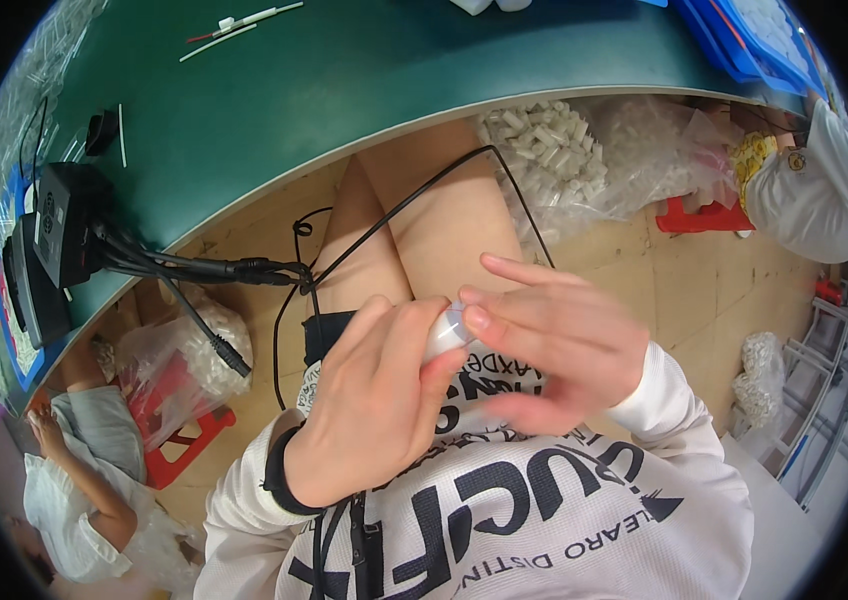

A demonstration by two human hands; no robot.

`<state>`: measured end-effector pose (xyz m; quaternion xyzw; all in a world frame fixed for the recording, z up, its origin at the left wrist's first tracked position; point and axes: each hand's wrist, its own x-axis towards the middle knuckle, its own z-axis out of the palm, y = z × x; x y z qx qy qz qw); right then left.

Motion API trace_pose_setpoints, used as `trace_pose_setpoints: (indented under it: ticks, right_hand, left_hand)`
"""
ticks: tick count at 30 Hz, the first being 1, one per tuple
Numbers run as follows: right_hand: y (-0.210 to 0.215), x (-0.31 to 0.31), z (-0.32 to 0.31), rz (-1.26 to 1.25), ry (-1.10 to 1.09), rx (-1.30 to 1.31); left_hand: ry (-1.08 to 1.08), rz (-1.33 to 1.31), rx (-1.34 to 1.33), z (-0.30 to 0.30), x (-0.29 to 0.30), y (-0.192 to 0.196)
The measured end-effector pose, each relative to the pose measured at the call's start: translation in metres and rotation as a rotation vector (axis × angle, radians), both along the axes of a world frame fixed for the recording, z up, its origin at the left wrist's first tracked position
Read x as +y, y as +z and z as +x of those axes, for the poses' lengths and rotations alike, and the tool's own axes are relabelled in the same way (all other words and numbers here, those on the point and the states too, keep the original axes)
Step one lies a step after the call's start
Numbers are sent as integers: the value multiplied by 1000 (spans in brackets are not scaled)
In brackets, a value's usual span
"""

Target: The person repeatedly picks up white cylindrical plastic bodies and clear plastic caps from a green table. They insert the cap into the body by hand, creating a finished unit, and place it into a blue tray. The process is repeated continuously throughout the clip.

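Observation:
Above my lap, my left hand [369, 400] is closed around a small white cylinder [446, 335] with a smooth, shiny side. Its rounded end points up between both hands, while the rest is hidden in my left fingers and palm. My right hand [569, 340] is beside it with fingers spread and slightly blurred. Two of its fingertips lie at the upper end of the cylinder; whether they press on it I cannot tell. A black band is around my left wrist.
A curved green table [274, 110] lies ahead, with thin white tubes [234, 35] and a black box [69, 225]. Black cables [234, 270] hang across my legs. Clear bags hold white pieces [549, 140]. Red stools [189, 445] and other people [94, 480] are at both sides.

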<state>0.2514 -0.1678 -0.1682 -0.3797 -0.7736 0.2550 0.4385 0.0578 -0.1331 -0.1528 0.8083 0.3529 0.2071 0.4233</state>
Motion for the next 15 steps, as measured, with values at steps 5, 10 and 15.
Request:
trace_pose_setpoints:
  ticks: [5, 10, 15]
  right_hand:
    - [-6, -6, -8, -472, -138, 813]
    - [-8, -7, -25, -307, -284, 518]
    - [-14, -9, -41, -355, -453, 814]
  left_hand:
    - [119, 269, -95, 6, 6, -4]
    - [165, 397, -64, 13, 7, -7]
    - [330, -105, -608, 24, -2, -17]
